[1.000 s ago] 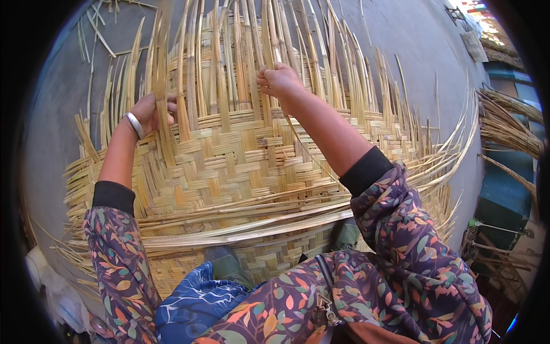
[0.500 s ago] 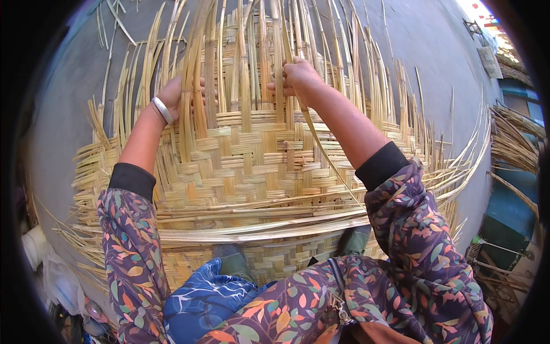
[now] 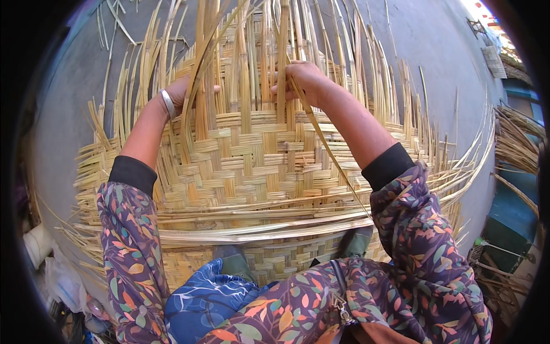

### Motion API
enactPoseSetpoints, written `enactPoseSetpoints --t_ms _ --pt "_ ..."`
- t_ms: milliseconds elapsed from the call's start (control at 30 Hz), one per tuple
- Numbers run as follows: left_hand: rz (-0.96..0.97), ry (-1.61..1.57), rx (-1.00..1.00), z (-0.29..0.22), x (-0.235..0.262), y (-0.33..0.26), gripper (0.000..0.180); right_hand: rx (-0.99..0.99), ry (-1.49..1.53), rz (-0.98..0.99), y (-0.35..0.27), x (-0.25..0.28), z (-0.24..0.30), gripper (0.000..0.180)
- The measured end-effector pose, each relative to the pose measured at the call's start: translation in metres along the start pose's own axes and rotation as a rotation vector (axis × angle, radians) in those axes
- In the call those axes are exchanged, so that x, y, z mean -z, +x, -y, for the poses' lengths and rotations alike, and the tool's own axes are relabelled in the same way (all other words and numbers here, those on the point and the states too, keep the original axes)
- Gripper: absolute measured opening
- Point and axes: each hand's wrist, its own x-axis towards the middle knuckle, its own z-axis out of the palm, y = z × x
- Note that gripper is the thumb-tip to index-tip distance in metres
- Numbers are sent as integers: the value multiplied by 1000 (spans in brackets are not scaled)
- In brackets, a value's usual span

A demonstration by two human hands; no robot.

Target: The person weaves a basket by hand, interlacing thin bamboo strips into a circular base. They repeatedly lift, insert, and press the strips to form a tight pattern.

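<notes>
A large woven mat (image 3: 252, 178) of split cane lies before me, with loose upright strips fanning out along its far side. My left hand (image 3: 180, 92), with a silver bangle at its wrist, is closed around a bunch of cane strips (image 3: 201, 112). Those strips partly hide its fingers, and one fingertip shows past their right side. My right hand (image 3: 306, 80) grips another upright cane strip (image 3: 283, 51), fingers curled round it. A long loose strip (image 3: 326, 143) runs from this hand down toward my right forearm, slanting over the weave.
Long loose canes (image 3: 269, 232) lie across the near part of the mat, by my shoes (image 3: 356, 241). A bundle of canes (image 3: 518, 140) is at the right. Grey floor (image 3: 74, 149) surrounds the mat. A clear plastic bag (image 3: 63, 281) lies at lower left.
The strips at my left hand have shifted, several now leaning up to the right. My right hand has moved slightly right and down, and the loose slanting strip has shifted right with it.
</notes>
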Motion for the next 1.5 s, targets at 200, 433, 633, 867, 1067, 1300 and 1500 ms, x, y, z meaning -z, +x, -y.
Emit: enactPoseSetpoints --t_ms 200,433,633,867,1067,1300,1500 --pt "-23 59 -83 4 -7 11 27 80 -24 27 -2 0 -7 20" --pt "-48 -311 -156 12 -6 14 26 160 -115 22 -5 2 -9 23" --pt "287 -642 -423 -9 -5 11 34 143 80 27 -11 -5 -12 31" --pt "578 -491 -308 -31 -13 23 53 110 166 72 -9 4 -11 21" --pt "423 -577 -135 -39 -29 12 65 127 58 297 -9 8 -6 32" --pt "246 -862 -317 -16 -7 25 44 152 -265 472 -7 8 5 32" --pt "260 -916 -587 -12 9 11 34 151 -438 214 -2 13 -3 29"
